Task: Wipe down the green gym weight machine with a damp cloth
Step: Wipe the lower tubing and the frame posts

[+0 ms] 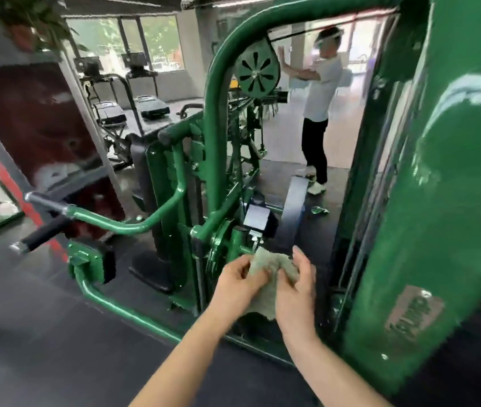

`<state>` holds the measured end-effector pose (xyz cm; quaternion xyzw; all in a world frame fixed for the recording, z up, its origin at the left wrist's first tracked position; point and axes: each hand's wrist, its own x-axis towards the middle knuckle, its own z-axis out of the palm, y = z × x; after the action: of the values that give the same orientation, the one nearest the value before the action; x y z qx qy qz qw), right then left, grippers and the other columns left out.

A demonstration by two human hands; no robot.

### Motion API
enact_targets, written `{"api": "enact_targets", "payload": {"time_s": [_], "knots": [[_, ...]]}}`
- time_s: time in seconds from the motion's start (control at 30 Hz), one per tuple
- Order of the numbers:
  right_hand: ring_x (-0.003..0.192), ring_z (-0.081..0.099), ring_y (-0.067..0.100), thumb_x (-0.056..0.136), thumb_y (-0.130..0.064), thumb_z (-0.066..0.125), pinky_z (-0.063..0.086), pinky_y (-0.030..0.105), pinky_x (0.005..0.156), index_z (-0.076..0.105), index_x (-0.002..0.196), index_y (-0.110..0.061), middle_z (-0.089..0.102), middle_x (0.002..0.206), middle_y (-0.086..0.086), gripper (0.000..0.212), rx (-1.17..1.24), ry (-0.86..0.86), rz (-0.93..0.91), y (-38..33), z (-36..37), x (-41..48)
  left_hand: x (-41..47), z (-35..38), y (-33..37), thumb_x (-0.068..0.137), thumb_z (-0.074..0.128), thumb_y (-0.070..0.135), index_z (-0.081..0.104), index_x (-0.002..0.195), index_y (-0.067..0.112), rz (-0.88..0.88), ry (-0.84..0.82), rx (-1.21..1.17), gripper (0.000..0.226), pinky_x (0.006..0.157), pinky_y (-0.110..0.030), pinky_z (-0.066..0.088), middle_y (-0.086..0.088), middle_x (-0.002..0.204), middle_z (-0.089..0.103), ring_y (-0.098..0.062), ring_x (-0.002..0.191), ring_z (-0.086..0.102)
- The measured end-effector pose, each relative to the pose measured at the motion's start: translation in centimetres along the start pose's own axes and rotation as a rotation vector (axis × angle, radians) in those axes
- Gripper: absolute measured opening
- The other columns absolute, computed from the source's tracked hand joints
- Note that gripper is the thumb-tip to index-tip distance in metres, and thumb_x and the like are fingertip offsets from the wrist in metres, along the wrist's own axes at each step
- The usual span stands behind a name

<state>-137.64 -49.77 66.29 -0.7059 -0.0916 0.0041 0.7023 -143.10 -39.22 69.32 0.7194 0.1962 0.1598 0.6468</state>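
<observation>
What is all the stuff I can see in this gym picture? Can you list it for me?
weight machine: one, green, centre and right
pulley wheel: one, green, top centre
handle grips: two, black and grey, left
cloth: one, pale green-grey, held in front of the machine
treadmills: two, black, back by the windows
potted plant: one, green, top left
other person: one, white top, dark trousers, background
hands: left hand and right hand, both gripping the cloth

Both arms reach forward, left hand [240,282] and right hand [295,292] pinching.
</observation>
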Motion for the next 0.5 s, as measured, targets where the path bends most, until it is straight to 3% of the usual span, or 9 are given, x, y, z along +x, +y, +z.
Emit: {"api": "enact_targets", "payload": {"time_s": [0.07, 0.13, 0.2, 0.27, 0.37, 0.5], "knots": [[0.135, 0.042, 0.012, 0.097, 0.006, 0.058, 0.029, 0.008, 0.109, 0.048, 0.148, -0.021, 0.044, 0.145, -0.003, 0.059, -0.086, 0.172, -0.119, -0.7, 0.5, 2.4, 4.2, 1.6, 1.4, 0.085, 0.072, 0.020, 0.071, 0.091, 0.011, 0.068, -0.093, -0.006, 0.011, 0.068, -0.032, 0.051, -0.015, 0.082, 0.072, -0.016, 0.074, 0.063], [0.140, 0.037, 0.011, 0.097, 0.004, 0.058, 0.029, 0.020, 0.117, 0.047, 0.149, -0.024, 0.042, 0.148, -0.006, 0.060, -0.154, 0.269, -0.187, -0.9, 0.5, 4.4, 7.2, 3.1, 2.5, 0.081, 0.071, 0.021, 0.068, 0.096, 0.006, 0.093, -0.159, -0.044, 0.021, 0.074, -0.038, 0.053, -0.017, 0.088, 0.072, -0.020, 0.079, 0.065], [0.143, 0.035, 0.010, 0.098, 0.003, 0.058, 0.033, 0.036, 0.120, 0.045, 0.150, -0.026, 0.039, 0.150, -0.009, 0.061, -0.188, 0.392, -0.235, -1.2, 0.6, 5.8, 10.2, 4.6, 3.7, 0.084, 0.070, 0.018, 0.068, 0.098, 0.007, 0.135, -0.271, -0.053, 0.018, 0.078, -0.041, 0.057, -0.015, 0.091, 0.074, -0.024, 0.085, 0.070], [0.145, 0.034, 0.012, 0.097, 0.005, 0.058, 0.034, 0.037, 0.120, 0.044, 0.150, -0.024, 0.038, 0.151, -0.010, 0.062, -0.249, 0.566, -0.326, -2.4, 0.9, 6.6, 12.7, 6.2, 4.4, 0.092, 0.068, 0.010, 0.069, 0.099, 0.011, 0.175, -0.421, -0.071, 0.007, 0.077, -0.034, 0.058, -0.008, 0.091, 0.075, -0.021, 0.087, 0.071], [0.149, 0.031, 0.019, 0.101, 0.001, 0.053, 0.033, 0.035, 0.120, 0.045, 0.152, -0.020, 0.038, 0.156, -0.010, 0.056, -0.411, 0.717, -0.403, -4.3, 1.4, 6.6, 13.9, 7.2, 6.3, 0.096, 0.064, 0.005, 0.071, 0.099, 0.016, 0.228, -0.615, -0.119, 0.013, 0.078, -0.028, 0.057, 0.000, 0.092, 0.075, -0.013, 0.089, 0.071], [0.149, 0.036, 0.019, 0.102, -0.008, 0.047, 0.032, 0.036, 0.122, 0.052, 0.147, -0.012, 0.044, 0.156, -0.005, 0.046, -0.650, 0.895, -0.468, -8.3, 2.5, 4.8, 13.4, 8.4, 9.5, 0.097, 0.063, 0.008, 0.068, 0.097, 0.009, 0.215, -0.876, -0.172, 0.005, 0.077, -0.032, 0.055, -0.009, 0.092, 0.071, -0.015, 0.084, 0.067]]}}
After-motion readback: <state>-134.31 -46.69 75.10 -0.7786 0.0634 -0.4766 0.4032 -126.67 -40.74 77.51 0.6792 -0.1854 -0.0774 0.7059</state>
